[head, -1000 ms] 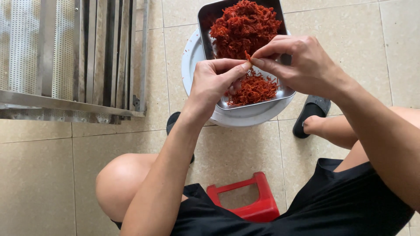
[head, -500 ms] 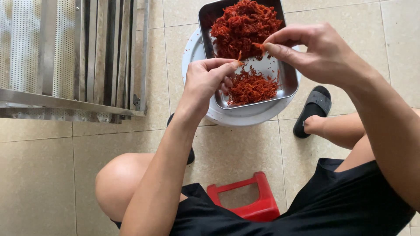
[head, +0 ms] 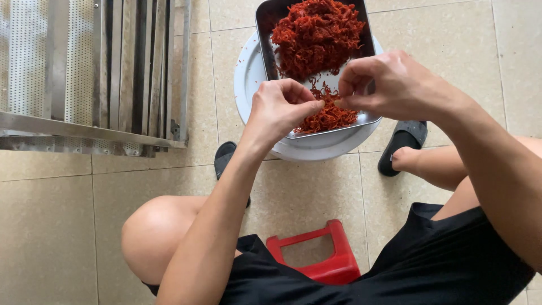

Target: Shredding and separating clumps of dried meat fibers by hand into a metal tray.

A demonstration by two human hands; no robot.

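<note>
Red shreds (head: 330, 116) lie pinched between left hand (head: 279, 107) and right hand (head: 389, 85) grips, above tray (head: 265, 34).

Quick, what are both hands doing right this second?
Left hand: fingers pinched shut on a bit of the red shreds.
Right hand: fingers pinched shut on the same bit.

Seen from above, both bare forearms reach forward, the left hand (head: 279, 107) and right hand (head: 389, 85) meeting fingertip to fingertip, each pinching thumb against forefinger with the other fingers curled, bare knees spread below.
</note>
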